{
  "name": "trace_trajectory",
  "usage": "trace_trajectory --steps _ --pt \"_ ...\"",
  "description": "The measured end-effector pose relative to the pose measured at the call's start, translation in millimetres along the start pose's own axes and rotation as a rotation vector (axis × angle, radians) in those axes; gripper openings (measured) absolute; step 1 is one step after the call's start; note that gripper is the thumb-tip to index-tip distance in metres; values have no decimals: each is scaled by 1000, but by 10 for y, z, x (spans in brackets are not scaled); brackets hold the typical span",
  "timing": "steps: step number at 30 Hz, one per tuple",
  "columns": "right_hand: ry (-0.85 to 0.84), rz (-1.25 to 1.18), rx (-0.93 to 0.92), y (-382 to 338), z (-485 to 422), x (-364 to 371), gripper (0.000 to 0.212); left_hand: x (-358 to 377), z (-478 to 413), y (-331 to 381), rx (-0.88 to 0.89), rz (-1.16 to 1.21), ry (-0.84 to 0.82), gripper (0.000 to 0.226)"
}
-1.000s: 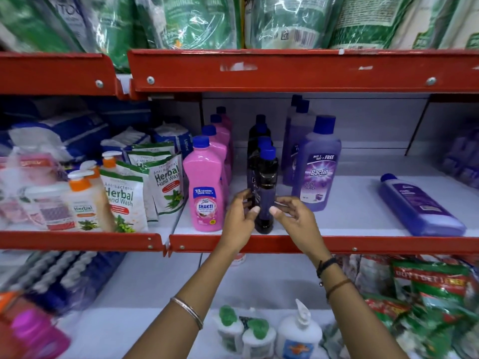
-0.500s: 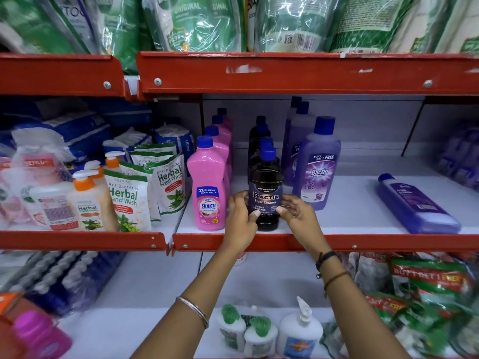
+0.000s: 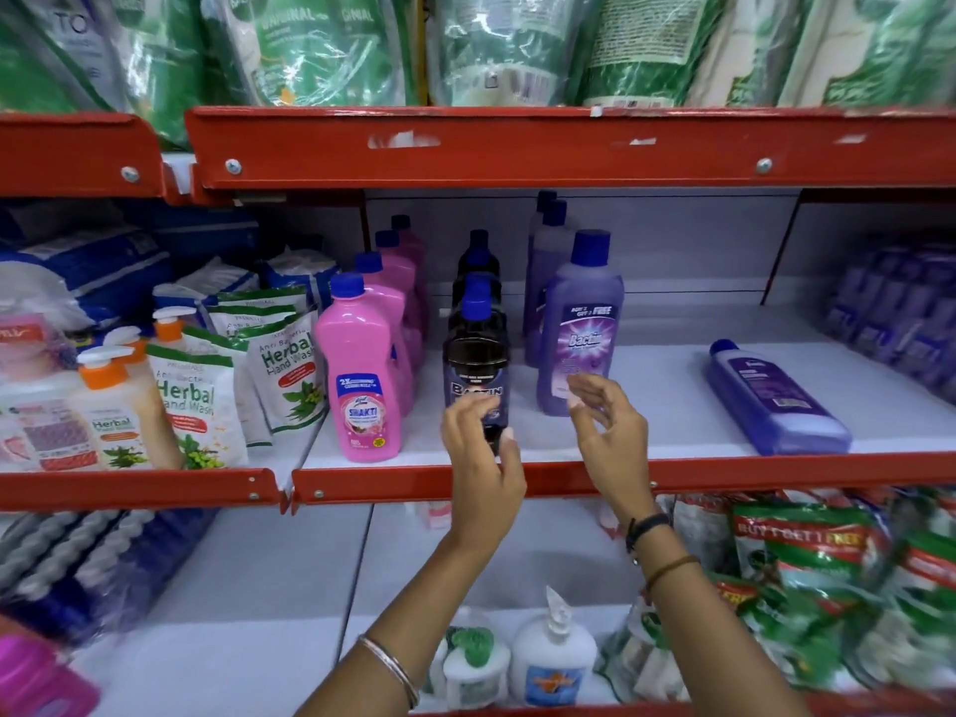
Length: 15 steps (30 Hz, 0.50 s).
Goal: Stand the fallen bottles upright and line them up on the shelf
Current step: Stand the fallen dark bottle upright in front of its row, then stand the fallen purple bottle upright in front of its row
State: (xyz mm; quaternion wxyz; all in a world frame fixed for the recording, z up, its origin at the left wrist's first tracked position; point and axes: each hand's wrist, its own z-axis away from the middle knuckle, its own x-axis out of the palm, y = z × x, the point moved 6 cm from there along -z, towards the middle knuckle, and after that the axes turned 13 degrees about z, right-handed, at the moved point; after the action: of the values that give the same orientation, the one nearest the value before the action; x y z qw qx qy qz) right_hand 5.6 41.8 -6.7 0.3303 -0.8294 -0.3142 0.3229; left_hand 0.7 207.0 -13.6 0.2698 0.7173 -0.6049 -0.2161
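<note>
A black Bactin bottle (image 3: 476,372) with a blue cap stands upright at the front of the middle shelf (image 3: 724,476), heading a row of like bottles. My left hand (image 3: 483,458) grips its lower part, thumb on the right side. My right hand (image 3: 608,432) is off the bottle, fingers apart, in front of the upright purple Bactin bottle (image 3: 582,323). Further right, a purple bottle (image 3: 776,401) lies flat on the shelf, cap toward the back. A row of pink Shakti bottles (image 3: 362,370) stands to the left of the black row.
Herbal hand wash pouches (image 3: 199,401) and pump bottles (image 3: 111,406) fill the left bay. Blurred purple bottles (image 3: 900,313) stand at the far right. Green packs (image 3: 517,44) sit on the upper shelf. Pump bottles (image 3: 551,659) and packets (image 3: 812,561) sit on the lower shelf.
The black bottle was turned so that its label faces front. My right hand has let go of it and shifted right, fingers spread. My left hand stays on the bottle.
</note>
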Motion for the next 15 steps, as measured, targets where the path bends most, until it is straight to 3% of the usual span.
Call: trace_trajectory --steps 6,9,15 --pt "101 269 63 440 -402 -990 32 1042 -65 211 -67 142 -246 31" --pt "-54 482 127 784 -650 -1446 40 1747 -32 162 -233 91 -478 36" --pt "-191 590 341 1362 -910 -2058 39 2872 122 64 -607 20 -809 46"
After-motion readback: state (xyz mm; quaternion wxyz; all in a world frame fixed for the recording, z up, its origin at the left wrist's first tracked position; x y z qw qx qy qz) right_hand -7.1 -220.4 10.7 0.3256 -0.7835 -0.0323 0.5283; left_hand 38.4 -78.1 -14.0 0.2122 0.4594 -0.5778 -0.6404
